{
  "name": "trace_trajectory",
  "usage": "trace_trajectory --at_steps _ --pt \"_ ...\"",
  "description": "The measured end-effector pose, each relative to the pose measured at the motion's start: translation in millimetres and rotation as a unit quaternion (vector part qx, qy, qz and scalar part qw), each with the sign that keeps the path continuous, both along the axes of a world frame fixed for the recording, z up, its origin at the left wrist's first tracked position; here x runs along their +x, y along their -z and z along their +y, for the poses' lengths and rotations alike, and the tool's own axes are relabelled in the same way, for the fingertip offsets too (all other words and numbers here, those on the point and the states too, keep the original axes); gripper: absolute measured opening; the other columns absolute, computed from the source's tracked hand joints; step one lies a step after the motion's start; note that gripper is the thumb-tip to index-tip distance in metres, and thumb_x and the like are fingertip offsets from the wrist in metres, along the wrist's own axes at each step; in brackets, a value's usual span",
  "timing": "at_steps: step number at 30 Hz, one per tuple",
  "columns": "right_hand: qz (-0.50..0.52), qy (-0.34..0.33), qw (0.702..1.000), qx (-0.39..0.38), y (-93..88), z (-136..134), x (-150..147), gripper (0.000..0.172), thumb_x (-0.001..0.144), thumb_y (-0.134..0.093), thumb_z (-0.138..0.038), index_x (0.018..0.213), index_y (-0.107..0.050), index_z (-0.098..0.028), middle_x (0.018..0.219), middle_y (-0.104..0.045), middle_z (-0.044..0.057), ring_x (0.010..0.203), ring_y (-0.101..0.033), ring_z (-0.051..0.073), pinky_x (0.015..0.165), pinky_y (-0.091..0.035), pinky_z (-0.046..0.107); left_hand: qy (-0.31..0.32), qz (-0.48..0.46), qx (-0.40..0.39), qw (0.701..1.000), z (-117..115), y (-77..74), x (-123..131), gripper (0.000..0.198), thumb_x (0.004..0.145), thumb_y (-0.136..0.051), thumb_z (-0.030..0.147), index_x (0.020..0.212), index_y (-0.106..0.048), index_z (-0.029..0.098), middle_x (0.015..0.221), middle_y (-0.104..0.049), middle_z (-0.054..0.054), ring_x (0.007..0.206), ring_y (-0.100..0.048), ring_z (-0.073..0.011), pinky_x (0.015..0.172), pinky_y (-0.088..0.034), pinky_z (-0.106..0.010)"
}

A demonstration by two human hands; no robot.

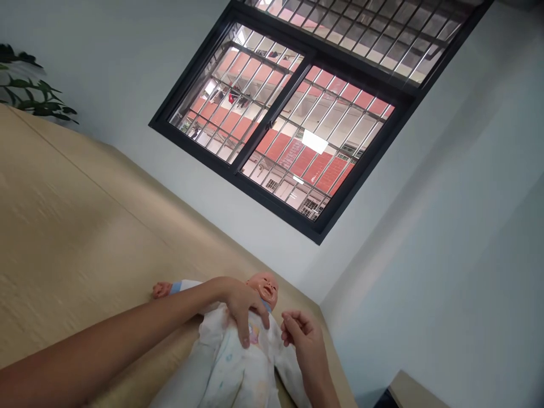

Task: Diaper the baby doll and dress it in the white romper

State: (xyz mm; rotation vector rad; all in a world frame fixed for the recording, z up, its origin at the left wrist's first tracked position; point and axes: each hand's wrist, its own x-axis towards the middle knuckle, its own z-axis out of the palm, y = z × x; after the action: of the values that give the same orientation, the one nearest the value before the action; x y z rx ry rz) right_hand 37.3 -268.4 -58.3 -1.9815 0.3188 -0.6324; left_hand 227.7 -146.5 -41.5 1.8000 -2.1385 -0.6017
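A baby doll [229, 360] in a white printed outfit with blue trim lies on its back on the light wooden surface. Its bald head [260, 283] points away from me, and one arm [164, 289] stretches out to the left. My left hand [246, 309] rests on the doll's upper chest with thumb and fingers apart. Beside the doll's other sleeve, on the right, is my right hand [304, 334], its fingers curled together close to the cloth. Whether anything is between those fingertips I cannot make out.
The wooden surface [76, 215] runs along a white wall, its right edge just past my right hand. Above is a dark-framed window [272, 122] with metal bars. A leafy plant [36, 93] is at the far left, and a box-like corner [412, 391] shows at lower right.
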Motion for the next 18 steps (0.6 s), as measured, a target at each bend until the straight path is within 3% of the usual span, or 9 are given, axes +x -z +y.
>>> trace_trajectory --at_steps 3,5,10,13,15,18 --pt "0.045 -0.016 0.991 -0.128 17.6 16 9 0.034 0.083 -0.054 -0.043 0.066 -0.053 -0.013 0.061 -0.049 0.001 0.060 -0.042 0.011 0.057 -0.032 0.023 -0.009 0.022 -0.019 1.000 3 -2.4 10 0.072 0.065 -0.079 0.051 0.131 -0.059 0.030 0.138 -0.053 -0.001 0.129 -0.046 -0.0287 0.107 -0.038 -0.037" --pt "0.077 -0.016 0.977 -0.197 20.0 25 10 0.032 0.083 -0.053 -0.038 0.063 -0.050 -0.014 0.060 -0.045 0.000 0.060 -0.038 0.011 0.057 -0.028 0.023 -0.025 0.037 -0.039 0.998 4 -2.4 18 0.067 0.065 -0.080 0.048 0.126 -0.063 0.026 0.130 -0.059 -0.003 0.122 -0.052 -0.0272 0.104 -0.040 -0.036" --pt "-0.017 0.070 0.973 -0.220 11.5 24 4 0.041 0.090 -0.045 -0.044 0.061 -0.045 -0.016 0.060 -0.044 0.000 0.060 -0.040 0.012 0.057 -0.030 0.023 -0.102 0.074 -0.071 0.990 14 -4.2 29 0.040 0.066 -0.077 0.035 0.102 -0.071 0.019 0.096 -0.070 -0.003 0.086 -0.064 -0.0208 0.071 -0.050 -0.026" --pt "0.039 0.013 0.961 -0.273 16.8 22 5 0.033 0.085 -0.052 -0.035 0.060 -0.054 -0.014 0.064 -0.054 0.003 0.064 -0.046 0.014 0.060 -0.031 0.024 -0.101 0.073 -0.061 0.990 25 -4.4 28 0.029 0.068 -0.075 0.032 0.093 -0.071 0.018 0.086 -0.070 -0.003 0.078 -0.064 -0.0181 0.064 -0.047 -0.023" --pt "0.088 -0.016 0.959 -0.267 18.6 21 6 0.030 0.083 -0.054 -0.032 0.061 -0.061 -0.013 0.068 -0.060 0.005 0.066 -0.050 0.015 0.061 -0.033 0.024 -0.100 0.061 -0.033 0.993 34 -3.9 27 0.033 0.066 -0.078 0.032 0.094 -0.070 0.018 0.091 -0.070 -0.002 0.079 -0.063 -0.0175 0.063 -0.046 -0.021" --pt "0.106 0.001 0.969 -0.225 12.4 20 2 0.035 0.084 -0.053 -0.041 0.066 -0.066 -0.012 0.069 -0.062 0.006 0.067 -0.052 0.016 0.060 -0.035 0.024 -0.104 0.037 0.009 0.994 48 -3.3 26 0.051 0.055 -0.085 0.034 0.100 -0.067 0.019 0.099 -0.069 -0.001 0.081 -0.063 -0.0172 0.062 -0.045 -0.020"
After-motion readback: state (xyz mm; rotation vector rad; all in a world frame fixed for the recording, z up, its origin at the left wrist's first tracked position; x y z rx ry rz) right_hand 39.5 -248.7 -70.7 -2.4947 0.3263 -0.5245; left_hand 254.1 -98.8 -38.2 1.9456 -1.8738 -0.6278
